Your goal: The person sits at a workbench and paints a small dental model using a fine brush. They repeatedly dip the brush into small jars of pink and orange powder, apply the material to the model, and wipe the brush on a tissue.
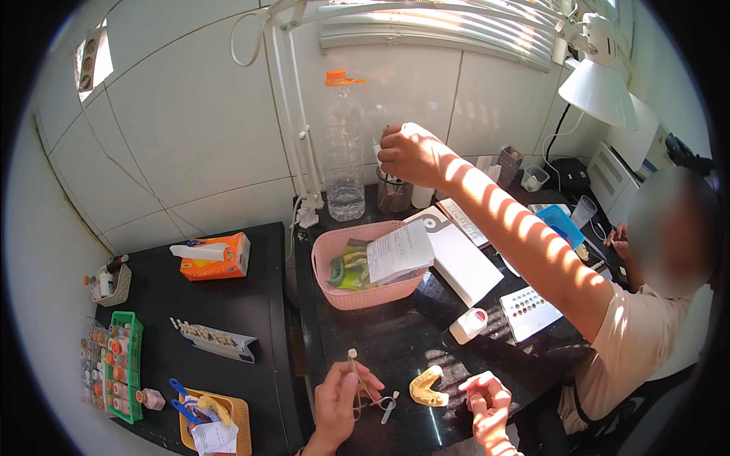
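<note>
Yellow dental cast [428, 386] lies between left hand [340, 400] gripping tweezers [357, 380] and curled, empty right hand [487, 401].

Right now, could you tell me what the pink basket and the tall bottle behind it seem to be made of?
Pink basket: probably moulded plastic, matte, with a woven-look wall. Tall bottle: clear thin plastic, glossy, see-through to the tiles, with an orange cap.

White tiled wall [190, 129] at the far side, striped with sunlight below a window blind [456, 26]. Two black tables [228, 296] stand side by side. A white desk lamp [601, 91] hangs at far right; its arm [293, 99] rises at centre.
</note>
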A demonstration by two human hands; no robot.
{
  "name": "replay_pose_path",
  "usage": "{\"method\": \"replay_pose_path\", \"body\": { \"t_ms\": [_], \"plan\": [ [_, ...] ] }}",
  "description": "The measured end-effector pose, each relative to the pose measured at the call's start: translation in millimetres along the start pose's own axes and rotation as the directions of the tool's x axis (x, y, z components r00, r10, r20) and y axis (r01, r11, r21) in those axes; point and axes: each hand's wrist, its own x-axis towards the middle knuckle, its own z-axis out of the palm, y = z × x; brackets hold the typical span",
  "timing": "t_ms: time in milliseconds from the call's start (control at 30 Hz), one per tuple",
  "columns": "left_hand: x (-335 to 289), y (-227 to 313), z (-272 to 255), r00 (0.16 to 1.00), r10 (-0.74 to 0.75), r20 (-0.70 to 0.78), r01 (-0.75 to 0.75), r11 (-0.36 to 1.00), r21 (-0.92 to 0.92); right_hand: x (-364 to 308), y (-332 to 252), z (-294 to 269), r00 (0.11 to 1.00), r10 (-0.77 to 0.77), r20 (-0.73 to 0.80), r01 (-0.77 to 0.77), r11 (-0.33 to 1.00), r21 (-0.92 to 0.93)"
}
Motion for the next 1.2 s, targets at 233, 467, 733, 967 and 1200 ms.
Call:
{"method": "replay_pose_path", "body": {
  "t_ms": [233,467,733,967,1200],
  "plan": [
    [-1,2,3,1.0,-0.012,0.012,0.011,0.997,0.083,0,-15,6,0.996,0.087,-0.028,-0.088,0.996,-0.027],
    [-4,15,5,1.0,0.007,0.02,-0.007,1.0,0.023,5,-17,4,0.991,0.043,-0.123,-0.051,0.997,-0.061],
    [-7,1,-7,0.992,0.085,0.096,-0.084,0.996,-0.016,5,-11,6,0.981,0.055,-0.188,-0.075,0.993,-0.096],
    [-3,5,-8,0.936,0.294,0.191,-0.304,0.953,0.022,3,-6,0,0.983,0.057,-0.174,-0.076,0.992,-0.104],
    [-9,10,3,0.976,0.217,-0.024,-0.218,0.975,-0.051,6,-8,-5,0.989,0.008,-0.144,-0.021,0.996,-0.088]
  ]
}}
